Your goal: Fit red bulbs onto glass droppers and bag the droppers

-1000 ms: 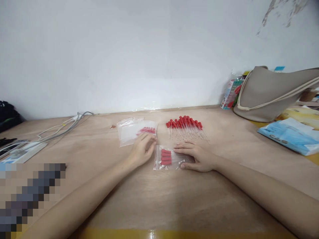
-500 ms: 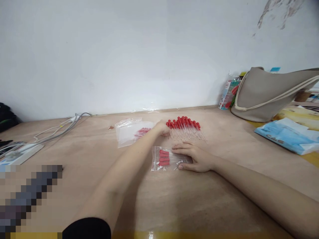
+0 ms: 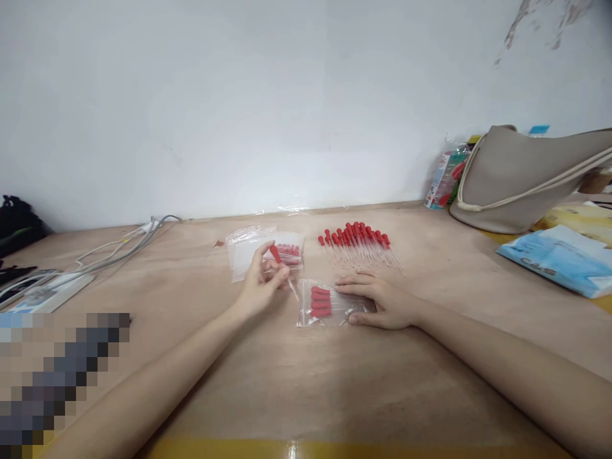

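Note:
Between the thumb and fingers of my left hand [image 3: 262, 282] is a dropper [image 3: 276, 254] with a red rubber bulb and a thin clear tube, its tip pointing down to the right. My right hand [image 3: 382, 299] lies with fingers spread on the right end of a clear zip bag [image 3: 340, 319], pressing it to the table. Several droppers with red bulbs [image 3: 320, 301] lie side by side inside this bag. Behind it, a pile of loose droppers [image 3: 358, 237] is spread with bulbs toward the wall. Back left, another bag [image 3: 243, 256] holds more red-bulbed droppers [image 3: 289, 250].
Cables [image 3: 138, 239] and a power strip [image 3: 62, 290] lie at the left. At the right stand a grey bag [image 3: 516, 178] and a plastic bottle [image 3: 445, 175], with a blue tissue pack [image 3: 554, 261] in front. A white wall [image 3: 239, 115] closes off the back.
My left hand has drawn back and left from the loose pile, carrying one dropper. My right hand stays on the zip bag. The view has shifted slightly.

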Tool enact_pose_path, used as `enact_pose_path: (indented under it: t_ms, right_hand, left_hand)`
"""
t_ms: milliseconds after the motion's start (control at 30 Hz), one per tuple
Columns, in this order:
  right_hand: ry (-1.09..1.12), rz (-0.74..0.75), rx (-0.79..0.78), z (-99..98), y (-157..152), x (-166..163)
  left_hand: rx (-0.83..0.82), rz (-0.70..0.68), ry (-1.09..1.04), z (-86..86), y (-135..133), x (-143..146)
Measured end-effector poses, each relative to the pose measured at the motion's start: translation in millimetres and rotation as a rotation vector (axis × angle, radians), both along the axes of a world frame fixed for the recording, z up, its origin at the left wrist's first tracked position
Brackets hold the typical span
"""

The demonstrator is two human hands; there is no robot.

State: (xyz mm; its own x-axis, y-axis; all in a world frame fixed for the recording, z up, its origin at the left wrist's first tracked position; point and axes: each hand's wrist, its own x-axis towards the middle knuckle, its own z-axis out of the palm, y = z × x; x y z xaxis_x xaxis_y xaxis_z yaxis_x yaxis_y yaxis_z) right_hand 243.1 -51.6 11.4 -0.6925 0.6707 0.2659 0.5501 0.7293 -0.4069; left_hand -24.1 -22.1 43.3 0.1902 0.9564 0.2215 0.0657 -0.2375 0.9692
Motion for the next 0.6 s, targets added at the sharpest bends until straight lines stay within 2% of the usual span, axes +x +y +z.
enact_pose_path:
  t_ms: [167, 400, 600]
  right_hand:
    - [-0.008, -0.016, -0.008, 1.1, -1, 0]
    - [-0.015, -0.008, -0.001, 0.5, 0, 0]
    - [-0.005, -0.006, 0.003, 1.2, 0, 0]
  left_hand:
    - [-0.066, 0.107, -0.073, -15.0, -11, -17]
    - [-0.041, 0.077, -0.138, -24.3, -18, -8]
    - [-0.019, 0.160, -0.167, -24.8, -14, -3]
